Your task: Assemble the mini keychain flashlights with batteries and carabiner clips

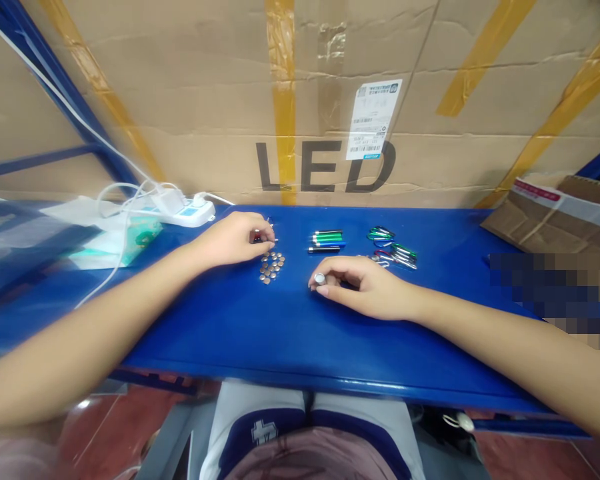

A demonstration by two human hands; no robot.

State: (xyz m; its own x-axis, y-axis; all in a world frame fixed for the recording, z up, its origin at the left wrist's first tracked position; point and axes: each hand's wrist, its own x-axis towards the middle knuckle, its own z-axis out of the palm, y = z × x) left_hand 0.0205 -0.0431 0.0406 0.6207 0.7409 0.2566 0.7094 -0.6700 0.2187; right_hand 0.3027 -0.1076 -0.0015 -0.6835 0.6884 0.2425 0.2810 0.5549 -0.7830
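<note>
My left hand (237,238) rests on the blue table (260,327) with its fingers curled round a small dark and red part at the fingertips; I cannot name it. Just below those fingertips lies a cluster of several small round button cells (271,266). My right hand (363,285) lies to the right, its fingers closed on a small silver cylinder (320,278) whose round end shows at the fingertips. Beyond it lie three little flashlight bodies (327,241) in a row, and several coloured carabiner clips (393,249).
A white power strip (190,212) with white cables sits at the table's back left, beside white and green packets (125,237). A large cardboard box (300,93) marked LED stands as a wall behind. An open carton (560,213) sits at right.
</note>
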